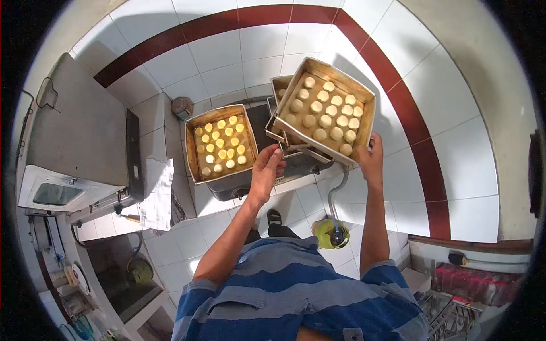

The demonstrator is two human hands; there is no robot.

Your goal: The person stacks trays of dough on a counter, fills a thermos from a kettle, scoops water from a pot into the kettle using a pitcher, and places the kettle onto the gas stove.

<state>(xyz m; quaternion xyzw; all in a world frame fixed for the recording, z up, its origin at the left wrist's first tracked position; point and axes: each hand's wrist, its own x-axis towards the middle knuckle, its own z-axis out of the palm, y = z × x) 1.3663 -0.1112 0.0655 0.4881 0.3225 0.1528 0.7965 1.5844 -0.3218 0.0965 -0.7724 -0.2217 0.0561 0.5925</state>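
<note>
A square baking tray (326, 108) with rows of pale round dough pieces is tilted atop other stacked trays (278, 134). My right hand (371, 160) grips this upper tray at its near right corner, thumb and fingers closed on the rim. My left hand (268, 169) is just below the stack's near left side with curled fingers; I cannot tell whether it touches or holds anything there. To its left, a second baking tray (190, 149) of yellow-topped dough pieces rests on the gas stove (224, 189).
A metal oven (85, 125) with a glass door stands at the left, with a white cloth (156, 193) beside it. A green gas cylinder (327, 234) is on the floor, its hose (336, 193) running up to the stove. A sink (122, 284) lies lower left, a dish rack (452, 318) lower right.
</note>
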